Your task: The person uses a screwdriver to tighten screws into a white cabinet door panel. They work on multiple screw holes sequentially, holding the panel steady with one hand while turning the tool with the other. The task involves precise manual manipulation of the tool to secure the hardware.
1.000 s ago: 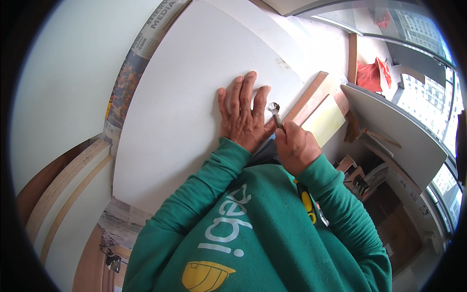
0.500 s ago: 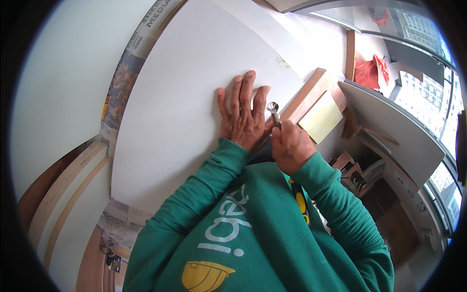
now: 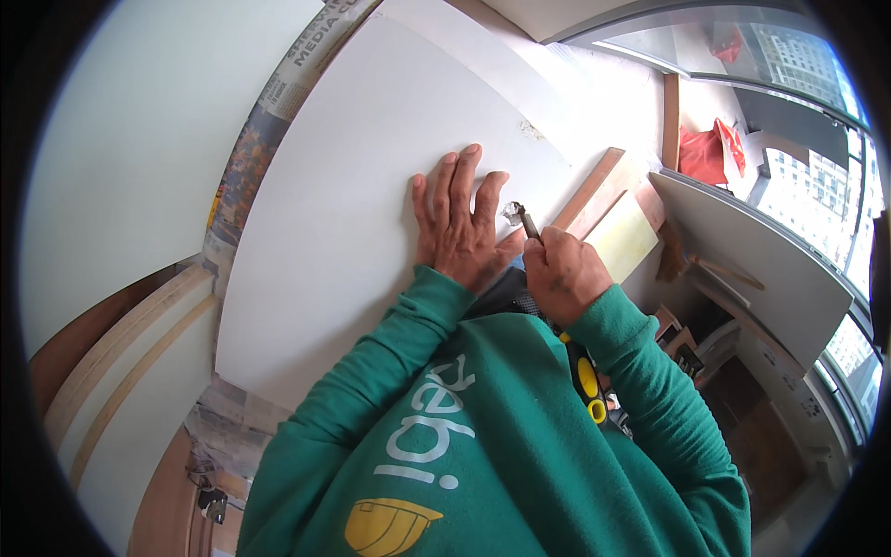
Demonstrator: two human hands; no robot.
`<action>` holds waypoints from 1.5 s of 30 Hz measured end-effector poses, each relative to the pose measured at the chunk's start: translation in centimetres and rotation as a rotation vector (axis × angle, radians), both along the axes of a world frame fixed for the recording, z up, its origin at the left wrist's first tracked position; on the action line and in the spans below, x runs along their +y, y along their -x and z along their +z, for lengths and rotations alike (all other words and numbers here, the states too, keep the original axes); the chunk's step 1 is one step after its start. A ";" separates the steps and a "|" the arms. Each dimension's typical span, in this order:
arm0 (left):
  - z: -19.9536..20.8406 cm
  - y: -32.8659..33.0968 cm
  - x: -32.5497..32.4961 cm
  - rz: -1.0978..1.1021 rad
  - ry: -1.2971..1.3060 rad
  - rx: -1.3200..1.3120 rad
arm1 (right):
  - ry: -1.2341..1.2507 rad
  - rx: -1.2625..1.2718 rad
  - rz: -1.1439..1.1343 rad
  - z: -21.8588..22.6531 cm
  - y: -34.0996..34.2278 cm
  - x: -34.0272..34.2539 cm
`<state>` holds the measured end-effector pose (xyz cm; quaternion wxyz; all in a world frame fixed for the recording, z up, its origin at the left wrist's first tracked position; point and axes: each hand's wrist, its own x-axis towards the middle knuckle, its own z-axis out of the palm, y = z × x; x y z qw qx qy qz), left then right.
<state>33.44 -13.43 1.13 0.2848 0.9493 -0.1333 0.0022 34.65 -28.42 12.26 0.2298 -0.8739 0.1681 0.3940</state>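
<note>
A large white panel [image 3: 343, 186] lies in front of me. My left hand [image 3: 461, 218] rests flat on it, fingers spread and thumb stretched toward my right hand. Near the panel's right edge is a small rough hole [image 3: 511, 213] with chipped, whitish surroundings. My right hand [image 3: 566, 269] is closed around a slim metal tool [image 3: 529, 225], perhaps a chisel. Its tip is at the hole; its handle is hidden in my fist. A second chipped patch [image 3: 530, 130] marks the same edge farther away.
Wooden strips [image 3: 589, 190] and a yellowish block [image 3: 624, 237] stand just right of the panel. Newspaper [image 3: 264, 139] runs along its left side. A black-and-yellow tool handle [image 3: 585, 376] hangs by my right forearm. Farther right are a leaning board [image 3: 761, 251] and a red bag [image 3: 710, 153].
My right hand and the tool have tilted slightly, and the tip has shifted within the hole. My left hand stays on the panel, its thumb now more exposed. The whole view has shifted a little.
</note>
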 end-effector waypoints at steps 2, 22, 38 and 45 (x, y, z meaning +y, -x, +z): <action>0.0 -0.1 0.0 -0.003 0.010 -0.027 | -0.010 -0.054 0.014 -0.8 1.1 0.0; -0.3 0.0 -1.0 0.023 -0.107 -0.109 | -0.200 -0.314 0.483 -6.3 3.8 -0.2; 1.1 -0.1 0.1 -0.049 0.020 0.038 | -0.300 -0.026 0.082 1.5 1.3 -2.7; 0.4 -0.1 0.0 -0.032 0.016 -0.023 | -0.346 -0.060 0.006 -0.8 2.2 -2.5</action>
